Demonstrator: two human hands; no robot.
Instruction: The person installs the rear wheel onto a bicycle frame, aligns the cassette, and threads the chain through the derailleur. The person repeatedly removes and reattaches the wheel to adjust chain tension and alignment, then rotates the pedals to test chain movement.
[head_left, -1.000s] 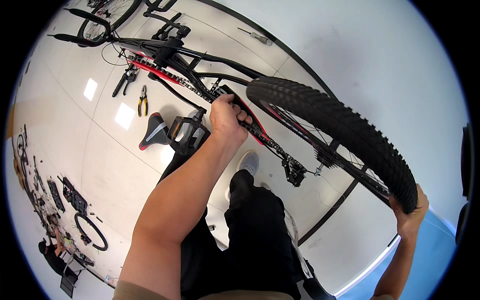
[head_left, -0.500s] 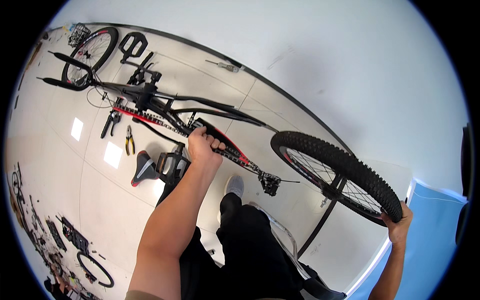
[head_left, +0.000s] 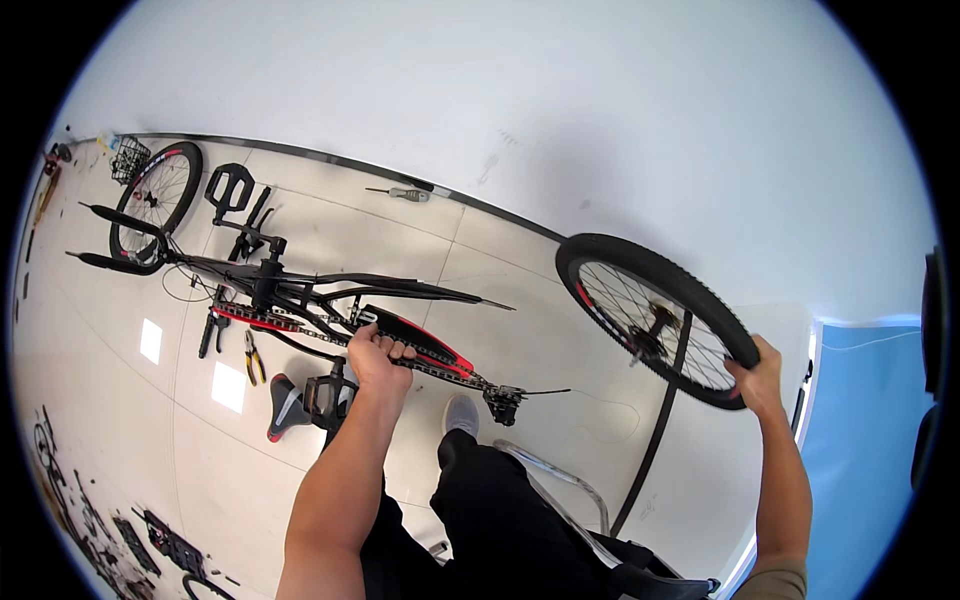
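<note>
A black and red bicycle frame (head_left: 290,287) stretches from the left toward the middle, its front fork at the far left. My left hand (head_left: 378,358) is closed around the frame by the chain and the black-and-red chain guard (head_left: 437,350). Behind it hangs the rear derailleur (head_left: 503,403), with a thin cable trailing. A spoked wheel with a black tyre (head_left: 655,275) is in my right hand (head_left: 757,378), fingers wrapped over the tyre and rim at its lower right edge. The wheel is tilted and apart from the frame's rear ends, its hub (head_left: 650,340) facing me.
A second wheel (head_left: 190,200) and a wire basket (head_left: 130,160) are at the far left. Pliers (head_left: 254,357), a saddle (head_left: 290,405) and a grey-handled screwdriver (head_left: 408,194) lie about the frame. A metal-legged stool (head_left: 560,467) stands by my legs. Loose parts lie lower left.
My right hand has lifted and swung the wheel away from the frame's rear ends, turning its side more into view. My left hand keeps its hold. The whole view has shifted too.
</note>
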